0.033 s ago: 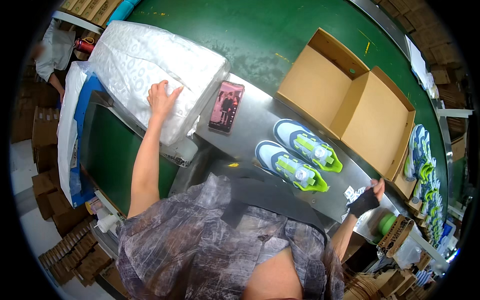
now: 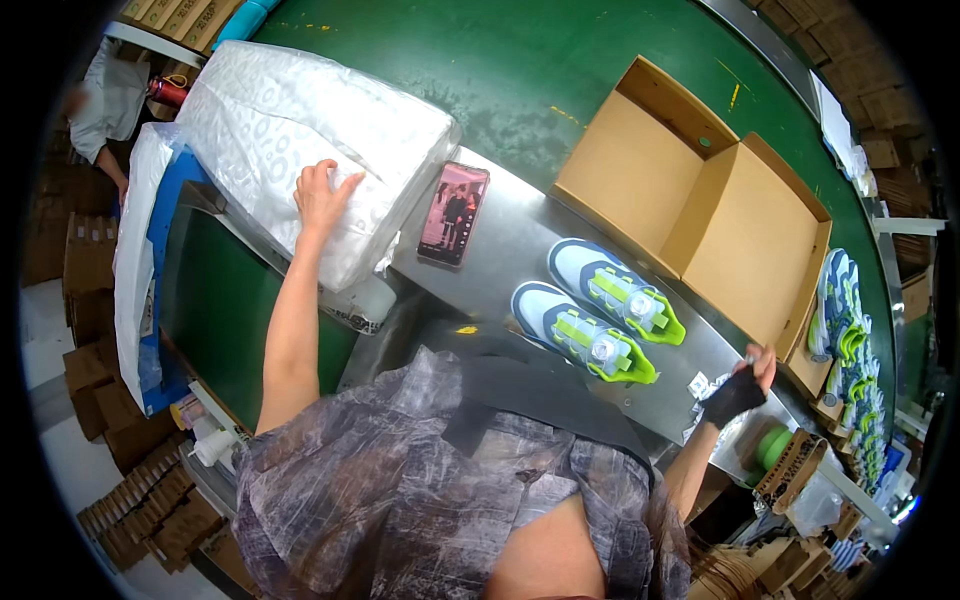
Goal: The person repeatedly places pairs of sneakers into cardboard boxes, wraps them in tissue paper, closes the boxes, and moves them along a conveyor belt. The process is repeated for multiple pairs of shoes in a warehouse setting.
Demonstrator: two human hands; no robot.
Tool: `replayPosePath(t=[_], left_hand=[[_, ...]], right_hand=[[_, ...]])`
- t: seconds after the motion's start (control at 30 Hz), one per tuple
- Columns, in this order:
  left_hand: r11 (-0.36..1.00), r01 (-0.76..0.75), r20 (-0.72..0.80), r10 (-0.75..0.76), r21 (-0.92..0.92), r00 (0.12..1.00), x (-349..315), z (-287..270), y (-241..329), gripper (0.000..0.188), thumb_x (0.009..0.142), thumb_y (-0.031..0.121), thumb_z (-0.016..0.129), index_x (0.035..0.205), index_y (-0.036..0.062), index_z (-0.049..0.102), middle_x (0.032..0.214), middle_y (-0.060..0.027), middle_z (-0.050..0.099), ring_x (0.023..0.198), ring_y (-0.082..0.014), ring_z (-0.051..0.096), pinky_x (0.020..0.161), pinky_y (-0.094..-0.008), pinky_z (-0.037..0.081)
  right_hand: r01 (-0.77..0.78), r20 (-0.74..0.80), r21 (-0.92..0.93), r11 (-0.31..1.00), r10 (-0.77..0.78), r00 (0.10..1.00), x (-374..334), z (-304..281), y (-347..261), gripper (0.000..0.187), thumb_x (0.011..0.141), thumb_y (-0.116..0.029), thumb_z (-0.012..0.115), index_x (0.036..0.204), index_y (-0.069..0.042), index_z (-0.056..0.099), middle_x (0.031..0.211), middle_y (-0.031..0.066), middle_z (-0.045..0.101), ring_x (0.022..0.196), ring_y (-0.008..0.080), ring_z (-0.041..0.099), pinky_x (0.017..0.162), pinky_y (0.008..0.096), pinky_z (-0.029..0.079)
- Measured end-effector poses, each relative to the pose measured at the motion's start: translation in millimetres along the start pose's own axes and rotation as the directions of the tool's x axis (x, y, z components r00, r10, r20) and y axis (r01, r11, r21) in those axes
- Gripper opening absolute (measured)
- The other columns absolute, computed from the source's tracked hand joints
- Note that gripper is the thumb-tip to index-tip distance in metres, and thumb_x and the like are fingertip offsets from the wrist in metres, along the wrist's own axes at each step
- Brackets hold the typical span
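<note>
My left hand (image 2: 325, 198) rests on a stack of white patterned wrapping paper (image 2: 260, 130) in clear plastic, thumb apart from the fingers, holding nothing. My right hand (image 2: 742, 388), in a black fingerless glove, is at the right by the near corner of an open brown shoebox (image 2: 690, 190). Its fingers are curled together; a tiny pale spot shows between them, too small to name. Small white packets (image 2: 700, 388) lie just beside this hand. Between my hands are two light blue and navy sneakers with lime green parts, the nearer shoe (image 2: 575, 335) and the farther shoe (image 2: 610, 285).
A phone (image 2: 453, 215) with a lit screen lies on the metal ledge (image 2: 520, 215). Beyond runs a green belt (image 2: 480, 60). More sneakers (image 2: 845, 330) line the right side, near a green tape roll (image 2: 773, 447). Another person's arm (image 2: 110, 165) shows at far left.
My right hand has shifted very slightly up and to the right. My left hand, the shoes and the box have stayed in place.
</note>
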State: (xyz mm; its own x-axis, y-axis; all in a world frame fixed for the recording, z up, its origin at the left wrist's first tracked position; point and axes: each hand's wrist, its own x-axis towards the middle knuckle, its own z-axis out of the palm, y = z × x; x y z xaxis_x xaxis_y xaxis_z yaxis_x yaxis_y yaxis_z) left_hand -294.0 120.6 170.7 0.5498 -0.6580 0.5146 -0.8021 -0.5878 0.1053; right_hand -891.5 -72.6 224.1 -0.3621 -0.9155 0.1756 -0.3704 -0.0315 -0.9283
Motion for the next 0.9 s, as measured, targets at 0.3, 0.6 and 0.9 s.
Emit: replayPosePath(t=[0.3,0.6,0.9], left_hand=[[0.964,0.200,0.327,-0.135,-0.176,0.935,22,5,-9,0.022,0.087,0.025,0.049,0.078,0.0054,0.050,0.073,-0.0162,0.057,0.071,-0.0361,0.054,0.062,-0.0447,0.041],[0.830,0.194,0.112,-0.159,-0.524,0.981,125,-155,37,0.019,0.092,0.019,0.043,0.092,0.0005,0.047,0.061,-0.0129,0.057,0.051,-0.0232,0.059,0.044,-0.0336,0.044],[0.052,0.167,0.171,0.478,-0.985,0.862,137,-160,305,0.022,0.091,0.019,0.046,0.092,-0.0028,0.041,0.075,-0.0121,0.060,0.064,-0.0198,0.062,0.060,-0.0296,0.049]], right_hand=[[0.746,0.852,-0.187,0.639,-0.272,0.447,-16,176,6,0.063,0.075,-0.026,0.063,0.130,-0.011,0.036,0.124,0.0163,0.044,0.106,0.0340,0.047,0.085,0.0436,0.040],[0.752,0.925,-0.266,0.603,-0.059,0.375,-46,183,-53,0.079,0.071,-0.034,0.069,0.134,-0.010,0.027,0.128,0.0192,0.041,0.117,0.0320,0.041,0.097,0.0499,0.028],[-0.301,0.723,0.566,0.767,-0.287,0.629,-49,179,-211,0.095,0.069,-0.029,0.075,0.139,-0.010,0.014,0.122,0.0150,0.044,0.105,0.0239,0.050,0.085,0.0322,0.042]])
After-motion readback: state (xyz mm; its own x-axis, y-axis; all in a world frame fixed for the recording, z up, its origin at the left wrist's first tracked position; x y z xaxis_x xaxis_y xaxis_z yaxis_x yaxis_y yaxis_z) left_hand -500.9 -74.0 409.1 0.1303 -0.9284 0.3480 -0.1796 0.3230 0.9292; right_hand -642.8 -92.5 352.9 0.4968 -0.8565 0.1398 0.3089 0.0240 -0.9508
